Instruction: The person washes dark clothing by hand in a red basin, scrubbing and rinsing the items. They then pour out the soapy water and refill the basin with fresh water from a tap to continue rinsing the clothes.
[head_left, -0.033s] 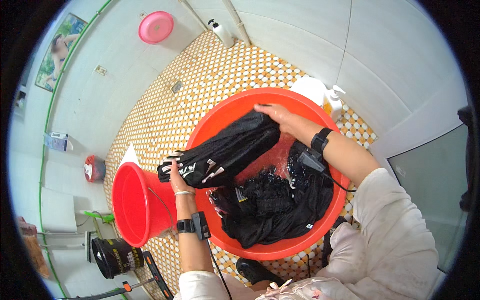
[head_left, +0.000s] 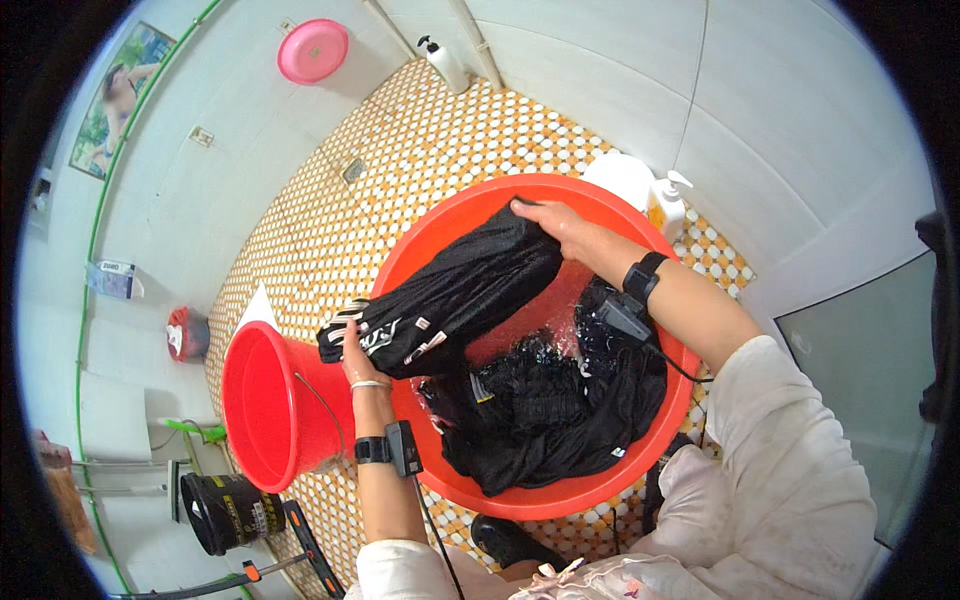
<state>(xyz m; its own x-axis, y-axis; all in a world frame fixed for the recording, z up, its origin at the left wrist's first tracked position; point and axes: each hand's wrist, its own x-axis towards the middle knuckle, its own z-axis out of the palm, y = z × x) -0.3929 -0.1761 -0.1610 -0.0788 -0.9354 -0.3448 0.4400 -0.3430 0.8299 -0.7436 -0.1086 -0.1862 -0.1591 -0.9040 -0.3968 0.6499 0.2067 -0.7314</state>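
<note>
A black garment (head_left: 465, 285) with white lettering and white stripes at one end is stretched between my hands, above a large red-orange tub (head_left: 450, 215). My left hand (head_left: 357, 360) grips its striped, printed end over the tub's left rim. At the tub's far side, my right hand (head_left: 560, 225) is closed on the other end, thumb on top. The cloth hangs bunched in long folds. Below it, more black wet clothes (head_left: 550, 420) lie heaped in the tub, with some water (head_left: 525, 325) showing beside them. Part of my left fingers is hidden by the garment.
A red bucket (head_left: 262, 400) with a wire handle leans at the tub's left. Near it are a black bucket (head_left: 225, 512) and a squeegee-like tool (head_left: 312, 545). A white pump bottle (head_left: 668, 205) stands behind the tub. A pink basin (head_left: 313, 50) hangs on the wall.
The garment's right end and my right hand have risen very slightly. My left hand keeps its hold on the printed end, and the clothes in the tub look the same.
</note>
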